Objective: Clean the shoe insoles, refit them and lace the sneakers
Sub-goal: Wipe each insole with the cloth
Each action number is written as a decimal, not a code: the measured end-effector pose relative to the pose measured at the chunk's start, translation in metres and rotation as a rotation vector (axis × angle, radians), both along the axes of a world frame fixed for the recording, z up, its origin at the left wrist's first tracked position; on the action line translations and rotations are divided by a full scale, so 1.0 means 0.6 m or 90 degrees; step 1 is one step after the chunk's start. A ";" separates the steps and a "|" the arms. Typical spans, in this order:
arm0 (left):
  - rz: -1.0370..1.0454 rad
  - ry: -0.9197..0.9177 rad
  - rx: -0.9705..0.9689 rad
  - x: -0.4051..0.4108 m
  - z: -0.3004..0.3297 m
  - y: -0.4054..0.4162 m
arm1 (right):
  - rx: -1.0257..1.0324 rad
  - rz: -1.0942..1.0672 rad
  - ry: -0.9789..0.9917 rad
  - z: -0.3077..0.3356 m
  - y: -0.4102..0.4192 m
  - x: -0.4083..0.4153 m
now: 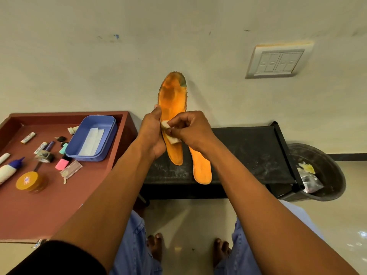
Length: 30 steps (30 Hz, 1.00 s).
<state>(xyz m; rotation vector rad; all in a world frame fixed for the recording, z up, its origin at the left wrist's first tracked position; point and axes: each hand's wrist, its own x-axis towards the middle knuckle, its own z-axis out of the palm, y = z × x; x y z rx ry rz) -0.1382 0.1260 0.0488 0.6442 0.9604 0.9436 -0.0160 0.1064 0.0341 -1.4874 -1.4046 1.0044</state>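
My left hand [152, 133] grips an orange insole [172, 96] by its left edge and holds it upright in front of the wall; dark stains show near its toe. My right hand [190, 127] pinches a small folded whitish wipe [168, 132] against the middle of that insole. A second orange insole [201, 165] lies flat on the black bench [248, 151] just below my right wrist. No sneakers or laces are in view.
A red-brown table [39, 205] on the left carries a blue tray [93, 137] with a white tissue, markers, erasers, tape, a glue bottle and an orange-lidded jar [29, 181]. A black bin [321, 173] with rubbish stands right of the bench. A switch plate [278, 60] is on the wall.
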 end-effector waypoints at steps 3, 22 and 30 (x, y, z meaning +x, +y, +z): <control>0.014 -0.023 -0.028 -0.005 0.005 0.006 | 0.020 0.065 -0.054 0.006 -0.021 -0.011; -0.042 0.015 -0.028 0.008 0.006 -0.007 | 0.052 -0.174 -0.016 -0.005 0.014 0.004; 0.030 -0.076 -0.020 -0.027 0.006 0.027 | -0.021 0.056 -0.004 0.010 -0.020 -0.016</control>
